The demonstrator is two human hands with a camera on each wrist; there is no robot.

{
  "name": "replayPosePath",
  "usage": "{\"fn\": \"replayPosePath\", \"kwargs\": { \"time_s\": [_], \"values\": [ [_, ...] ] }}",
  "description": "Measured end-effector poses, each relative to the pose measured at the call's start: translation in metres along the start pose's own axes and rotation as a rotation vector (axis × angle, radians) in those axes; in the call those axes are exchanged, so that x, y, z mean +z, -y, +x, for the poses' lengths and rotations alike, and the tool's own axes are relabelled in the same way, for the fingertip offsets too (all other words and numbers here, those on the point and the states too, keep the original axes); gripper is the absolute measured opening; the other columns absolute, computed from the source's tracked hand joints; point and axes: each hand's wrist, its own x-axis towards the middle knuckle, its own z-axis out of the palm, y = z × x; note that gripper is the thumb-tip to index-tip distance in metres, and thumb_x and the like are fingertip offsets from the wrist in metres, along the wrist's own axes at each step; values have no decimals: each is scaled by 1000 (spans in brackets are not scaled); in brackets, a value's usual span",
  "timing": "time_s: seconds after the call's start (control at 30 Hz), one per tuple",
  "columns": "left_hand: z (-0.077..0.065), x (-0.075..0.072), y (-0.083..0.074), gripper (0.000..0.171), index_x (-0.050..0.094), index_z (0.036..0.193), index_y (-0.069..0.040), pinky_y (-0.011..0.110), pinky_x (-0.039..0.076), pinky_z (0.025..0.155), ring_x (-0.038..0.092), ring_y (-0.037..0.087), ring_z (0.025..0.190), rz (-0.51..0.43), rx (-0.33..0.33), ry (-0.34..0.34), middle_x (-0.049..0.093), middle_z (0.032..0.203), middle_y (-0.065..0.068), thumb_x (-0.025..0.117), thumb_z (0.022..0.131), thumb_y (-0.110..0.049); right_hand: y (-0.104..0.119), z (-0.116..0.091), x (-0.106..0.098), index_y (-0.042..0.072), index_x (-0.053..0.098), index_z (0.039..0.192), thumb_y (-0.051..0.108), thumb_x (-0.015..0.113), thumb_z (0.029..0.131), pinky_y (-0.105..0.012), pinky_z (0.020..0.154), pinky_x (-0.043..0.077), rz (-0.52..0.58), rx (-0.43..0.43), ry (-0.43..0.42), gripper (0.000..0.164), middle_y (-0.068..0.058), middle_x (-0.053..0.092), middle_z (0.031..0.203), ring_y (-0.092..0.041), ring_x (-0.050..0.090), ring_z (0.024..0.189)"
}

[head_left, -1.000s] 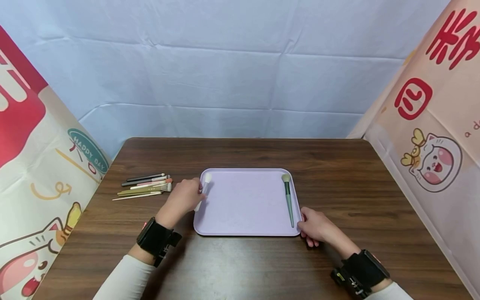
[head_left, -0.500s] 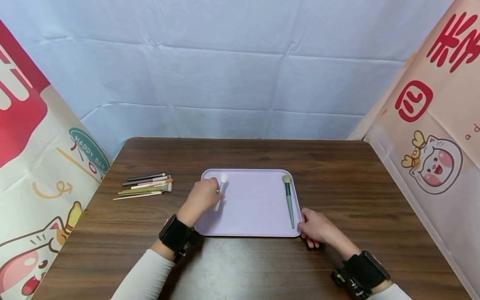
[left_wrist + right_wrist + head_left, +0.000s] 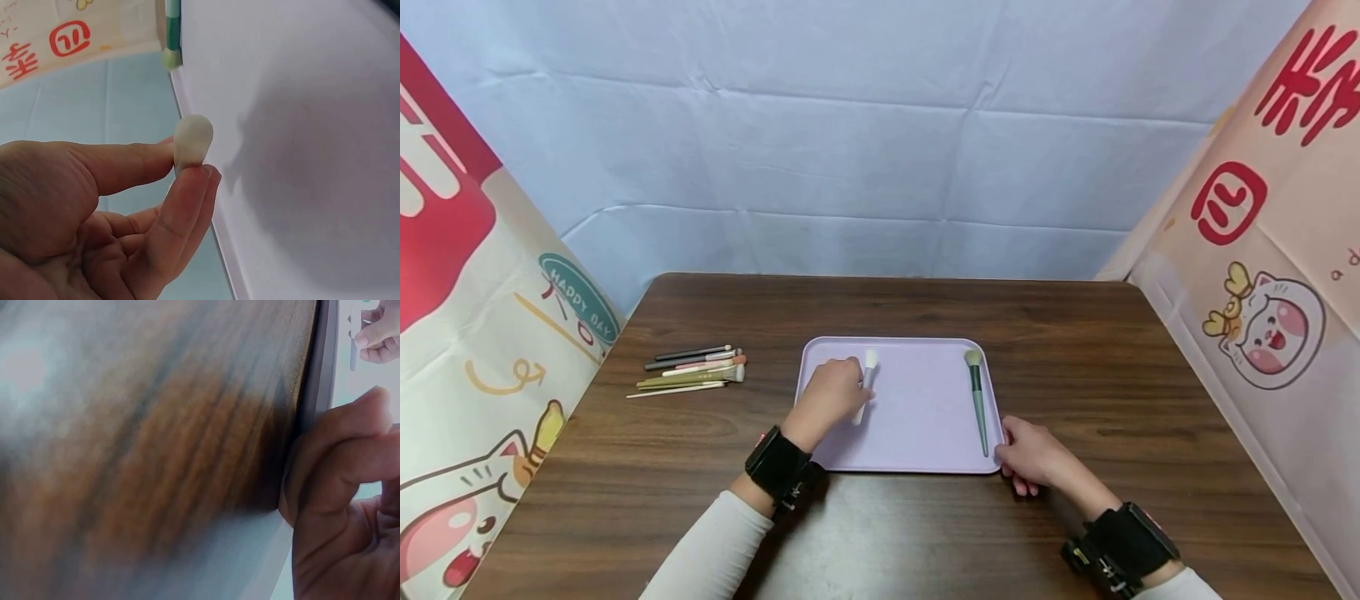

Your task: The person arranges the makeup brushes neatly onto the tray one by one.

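Note:
My left hand [image 3: 833,395] pinches a white makeup brush [image 3: 870,360] between thumb and fingertips, above the left-middle of the lilac tray [image 3: 917,417]. In the left wrist view the pale rounded bristle head [image 3: 194,137] pokes up from the fingertips, and a shadow falls on the tray. A green makeup brush [image 3: 977,408] with pale bristles lies along the tray's right side. My right hand [image 3: 1032,454] grips the tray's lower right rim, thumb at the edge. In the right wrist view its curled fingers [image 3: 337,456] sit against the tray edge.
Several makeup brushes [image 3: 692,371] in dark, pink, white and olive lie side by side on the brown wooden table [image 3: 1075,350], left of the tray. A pale blue cloth [image 3: 850,167] hangs behind, with printed cloths at both sides.
My left hand has carried the white makeup brush rightward, from the tray's left edge further in over it. My right hand stays at the tray's rim.

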Motion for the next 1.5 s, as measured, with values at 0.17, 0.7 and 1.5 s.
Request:
{"fn": "replayPosePath", "kwargs": {
  "time_s": [0.17,0.7,1.5],
  "values": [
    [3,5,-11,30,59,80,-5,39,52,63,63,24,66,18,14,-7,63,70,7,81,85,-25,0,0,0,5,49,85,1,52,89,-28,38,45,-1,1,-3,6,-9,60,65,-15,55,40],
    [15,26,-50,29,62,88,-2,34,51,63,61,21,65,-18,42,80,62,71,6,78,87,-26,0,1,1,4,49,87,1,52,91,-29,39,47,11,18,3,6,-10,60,67,-16,55,40],
    [30,51,-92,26,57,70,-11,28,43,53,53,17,58,-76,65,136,56,65,2,71,88,-22,0,0,1,4,49,87,1,52,91,-28,38,46,16,20,6,7,-10,60,66,-15,56,41]
  ]
}}
